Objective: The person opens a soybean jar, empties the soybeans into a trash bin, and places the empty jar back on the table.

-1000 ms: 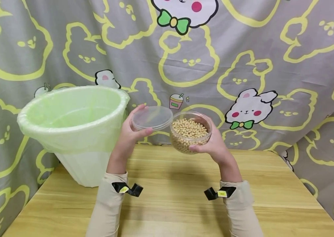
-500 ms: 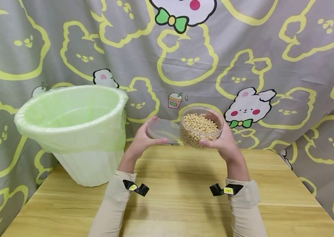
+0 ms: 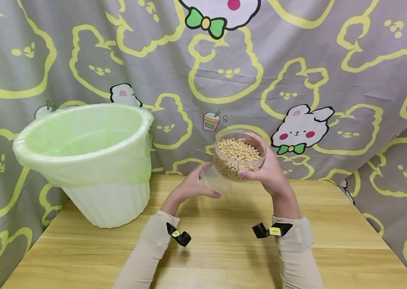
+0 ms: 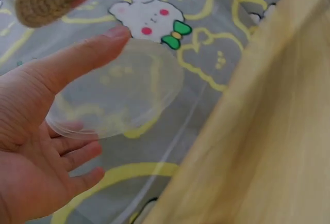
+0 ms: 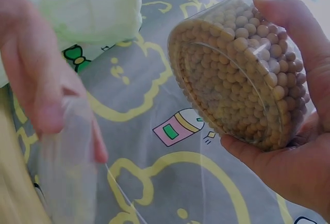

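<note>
My right hand [image 3: 272, 173] grips a clear round plastic jar [image 3: 261, 154] from its right side, the thumb on the near wall. Pale tan soybeans [image 3: 238, 151] fill much of the jar, and its top is uncovered. In the right wrist view the jar's underside shows beans packed against the clear plastic. Lower and to the left, my left hand [image 3: 190, 188] holds a translucent round lid [image 3: 219, 181] by its edge between thumb and fingers. The left wrist view shows the lid [image 4: 129, 90] whole, tilted, apart from the jar.
A white bin [image 3: 111, 206] with a pale green liner [image 3: 134, 168] over its rim stands at the left on the wooden table [image 3: 225, 249]. A grey curtain [image 3: 174, 72] with cartoon prints hangs behind the table and along its sides.
My left hand has moved right and down with the lid, which is now below the jar's left side. The jar went right and up, then slightly back left.
</note>
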Demonstrator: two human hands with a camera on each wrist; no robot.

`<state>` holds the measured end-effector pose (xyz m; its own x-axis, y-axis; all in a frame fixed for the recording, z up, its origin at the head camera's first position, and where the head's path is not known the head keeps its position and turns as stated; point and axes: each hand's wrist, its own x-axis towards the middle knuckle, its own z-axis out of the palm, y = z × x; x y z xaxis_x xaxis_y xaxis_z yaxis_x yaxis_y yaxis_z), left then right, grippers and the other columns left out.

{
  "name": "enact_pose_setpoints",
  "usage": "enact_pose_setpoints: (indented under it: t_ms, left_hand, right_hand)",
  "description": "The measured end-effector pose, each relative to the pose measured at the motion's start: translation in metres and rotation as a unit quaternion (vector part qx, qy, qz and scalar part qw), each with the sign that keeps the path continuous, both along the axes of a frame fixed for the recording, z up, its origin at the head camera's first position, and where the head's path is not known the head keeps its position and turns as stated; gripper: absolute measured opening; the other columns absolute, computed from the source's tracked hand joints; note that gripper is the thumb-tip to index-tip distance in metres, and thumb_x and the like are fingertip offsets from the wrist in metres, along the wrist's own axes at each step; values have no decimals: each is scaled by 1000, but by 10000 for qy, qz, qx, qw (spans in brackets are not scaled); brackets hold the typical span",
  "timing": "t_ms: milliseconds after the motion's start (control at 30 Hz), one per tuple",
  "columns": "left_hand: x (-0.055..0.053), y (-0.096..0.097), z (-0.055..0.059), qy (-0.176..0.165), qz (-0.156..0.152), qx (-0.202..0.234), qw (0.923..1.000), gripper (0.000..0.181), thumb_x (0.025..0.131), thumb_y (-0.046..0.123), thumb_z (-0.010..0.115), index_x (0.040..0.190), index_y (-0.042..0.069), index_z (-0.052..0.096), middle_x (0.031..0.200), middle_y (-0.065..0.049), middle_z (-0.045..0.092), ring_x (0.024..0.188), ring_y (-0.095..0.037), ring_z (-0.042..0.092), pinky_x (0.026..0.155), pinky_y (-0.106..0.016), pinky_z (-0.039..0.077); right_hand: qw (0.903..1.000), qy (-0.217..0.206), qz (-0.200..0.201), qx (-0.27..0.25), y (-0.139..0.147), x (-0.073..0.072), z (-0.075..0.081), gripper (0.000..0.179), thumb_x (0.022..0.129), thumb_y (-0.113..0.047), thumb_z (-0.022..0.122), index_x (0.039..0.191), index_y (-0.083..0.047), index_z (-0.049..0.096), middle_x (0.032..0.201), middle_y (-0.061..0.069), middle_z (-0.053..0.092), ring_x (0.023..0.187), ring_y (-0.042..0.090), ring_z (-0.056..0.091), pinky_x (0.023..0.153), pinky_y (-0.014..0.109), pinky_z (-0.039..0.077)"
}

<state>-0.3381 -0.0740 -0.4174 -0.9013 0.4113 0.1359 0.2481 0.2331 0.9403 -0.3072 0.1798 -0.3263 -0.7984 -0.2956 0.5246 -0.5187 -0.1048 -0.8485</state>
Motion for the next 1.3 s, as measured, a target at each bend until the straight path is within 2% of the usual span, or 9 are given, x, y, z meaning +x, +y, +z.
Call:
enact_pose_setpoints:
  t_ms: [133,300,433,633,767,933,1133,1300]
  left_hand:
    - [-2,-3,-8,-141,-159,-93,9997,112,63,11,96,156,13,33,150,-15,47,134,-36,50,111,-50,43]
    - [-5,-11,-13,-368,-241,-367,9984,115,64,6,94,159,8,29,154,-20,43,135,-40,49,113,-52,41]
    - [-7,-17,-15,-400,-297,-643,9967,116,63,7,94,158,5,29,153,-25,43,135,-43,49,113,-55,40]
    - [-7,-26,-15,-428,-263,-1028,9934,115,63,8,96,158,5,32,160,-19,37,146,-41,38,119,-55,32]
    - [-5,-31,-15,-447,-137,-1517,9873,116,60,7,97,157,4,34,162,-15,37,150,-38,32,122,-54,27]
    - [-3,-35,-18,-480,-117,-1873,9811,119,55,3,98,156,2,36,160,-16,40,150,-36,33,123,-51,27]
    - [-5,-38,-25,-239,-108,-2540,9668,117,55,11,99,155,4,39,160,-15,38,149,-37,31,122,-53,28]
    - [-6,-39,-28,-303,-115,-2795,9596,117,56,13,100,155,5,38,159,-15,39,146,-37,32,120,-54,30]
  right_hand:
    - [10000,-9,36,72,-2,0,0,101,62,17,80,151,-5,38,143,14,48,128,22,46,98,21,51]
    - [9999,-10,-2,126,-4,1,1,101,61,16,80,151,-4,38,143,13,48,128,21,45,99,21,49]
    - [9999,-18,-12,134,-4,1,1,100,61,16,80,151,-4,39,142,13,49,128,21,45,99,21,50]
    - [9999,-61,-26,159,-3,0,2,100,62,15,80,151,-4,38,143,12,48,128,21,45,99,21,49]
    - [9998,-91,-11,179,-2,0,2,100,62,16,80,151,-4,37,143,13,48,128,21,45,98,20,50]
    - [9997,-168,36,176,-2,1,1,102,63,16,80,152,-4,35,145,13,46,129,21,45,98,21,51]
    - [9996,-184,44,210,-3,2,1,104,62,15,81,153,-4,34,146,13,46,129,22,45,97,22,52]
    - [9995,-175,27,254,-4,1,-1,103,63,14,81,153,-4,34,146,14,45,129,22,45,97,21,52]
